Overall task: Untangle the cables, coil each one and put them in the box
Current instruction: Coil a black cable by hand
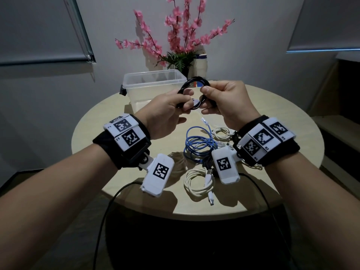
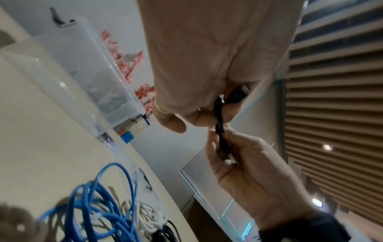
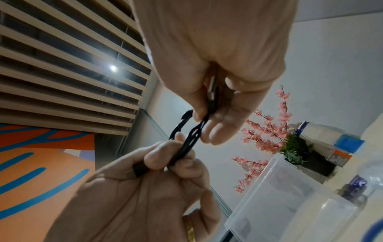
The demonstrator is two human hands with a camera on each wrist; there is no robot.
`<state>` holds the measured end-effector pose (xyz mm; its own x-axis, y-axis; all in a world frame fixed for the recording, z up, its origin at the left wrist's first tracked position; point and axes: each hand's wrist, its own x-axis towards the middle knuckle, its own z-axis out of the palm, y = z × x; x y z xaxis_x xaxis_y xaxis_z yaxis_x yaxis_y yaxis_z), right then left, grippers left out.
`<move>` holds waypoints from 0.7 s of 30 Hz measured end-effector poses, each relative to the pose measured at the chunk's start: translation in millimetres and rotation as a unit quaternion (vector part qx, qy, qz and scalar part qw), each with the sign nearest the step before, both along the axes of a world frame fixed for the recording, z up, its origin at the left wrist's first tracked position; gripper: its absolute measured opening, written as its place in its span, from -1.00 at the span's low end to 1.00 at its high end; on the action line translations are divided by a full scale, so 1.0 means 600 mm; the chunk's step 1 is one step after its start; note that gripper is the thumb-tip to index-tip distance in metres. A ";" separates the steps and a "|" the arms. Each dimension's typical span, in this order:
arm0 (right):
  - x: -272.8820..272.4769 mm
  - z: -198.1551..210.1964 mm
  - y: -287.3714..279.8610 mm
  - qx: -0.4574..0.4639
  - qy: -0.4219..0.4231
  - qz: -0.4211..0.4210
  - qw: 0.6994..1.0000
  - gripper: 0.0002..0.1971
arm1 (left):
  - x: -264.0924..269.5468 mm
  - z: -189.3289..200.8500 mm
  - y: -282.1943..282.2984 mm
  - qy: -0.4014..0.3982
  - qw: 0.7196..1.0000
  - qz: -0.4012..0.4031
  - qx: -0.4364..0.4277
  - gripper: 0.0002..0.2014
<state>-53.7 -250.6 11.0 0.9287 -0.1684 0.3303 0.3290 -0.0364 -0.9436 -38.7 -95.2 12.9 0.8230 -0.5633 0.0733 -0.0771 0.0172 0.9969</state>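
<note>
Both hands hold one black cable (image 1: 194, 81) wound into a small coil, raised above the table just in front of the clear plastic box (image 1: 153, 77). My left hand (image 1: 182, 103) grips the coil's left side, and my right hand (image 1: 209, 96) pinches its right side. In the left wrist view the black cable (image 2: 219, 113) runs between the two hands' fingertips. In the right wrist view the black cable (image 3: 192, 139) shows as several strands side by side. Below the hands, a blue cable (image 1: 196, 142) and a white USB cable (image 1: 196, 184) lie loose on the round table (image 1: 109, 133).
More pale cables (image 1: 222, 133) and a beige one (image 1: 177, 158) lie tangled near the blue cable. A pot of pink flowers (image 1: 179, 41) and a white bottle (image 1: 200, 65) stand behind the box. The table's near edge (image 1: 194, 215) is close to me.
</note>
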 end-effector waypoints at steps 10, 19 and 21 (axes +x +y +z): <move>0.001 -0.003 -0.006 0.035 0.005 0.023 0.999 -0.86 | 0.007 -0.021 -0.006 -0.151 0.973 0.169 -0.036 -0.61; -0.005 -0.022 -0.023 -0.009 0.045 0.100 0.994 -0.80 | 0.014 -0.008 0.017 -0.237 0.953 0.150 0.114 -0.60; -0.003 -0.020 -0.029 -0.037 0.063 0.094 0.993 -0.81 | 0.017 -0.005 0.024 -0.260 0.942 0.144 0.158 -0.57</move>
<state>-55.6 -268.3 -1.2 0.9762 0.0331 0.2142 0.2158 -0.0570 -0.9748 -28.5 -80.8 9.8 0.8439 -0.3839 0.3748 -0.5124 -0.3697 0.7751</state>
